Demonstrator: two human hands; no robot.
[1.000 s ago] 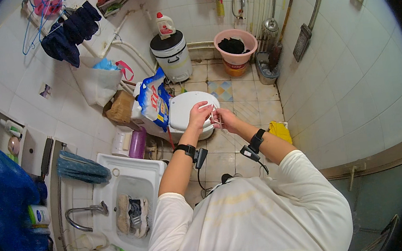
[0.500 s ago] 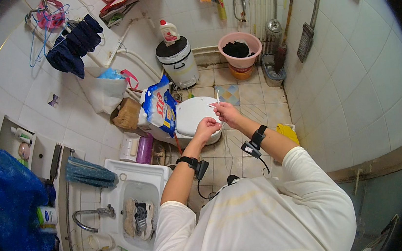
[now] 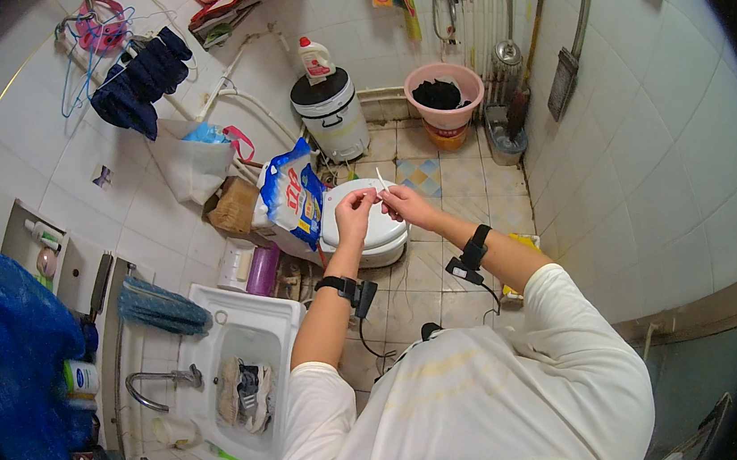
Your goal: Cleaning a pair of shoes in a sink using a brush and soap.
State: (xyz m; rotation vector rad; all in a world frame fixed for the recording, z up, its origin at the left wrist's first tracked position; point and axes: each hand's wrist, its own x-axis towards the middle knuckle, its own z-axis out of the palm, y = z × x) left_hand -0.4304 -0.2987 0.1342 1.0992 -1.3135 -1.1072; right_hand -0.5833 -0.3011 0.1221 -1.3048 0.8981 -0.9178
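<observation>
Both my hands are raised over the closed white toilet lid (image 3: 349, 198), their fingertips nearly meeting. My right hand (image 3: 408, 206) pinches a thin white strip (image 3: 381, 177) that sticks up between the fingers; its exact kind is too small to tell. Close beside it, my left hand (image 3: 354, 213) is closed in a pinch, and whatever its fingertips hold is hidden. Each wrist wears a black strap with a small device and a cable.
A blue-and-white plastic package (image 3: 295, 197) leans left of the lid. Shoes (image 3: 246, 394) lie in the white sink (image 3: 283, 315) at lower left. Farther back stand a lidded white bucket (image 3: 335, 126) and a pink basin (image 3: 448, 114) holding dark cloth.
My left hand has moved up and left, and the right hand slightly left, bringing the fingertips closer together. The white strip has moved left with the right hand.
</observation>
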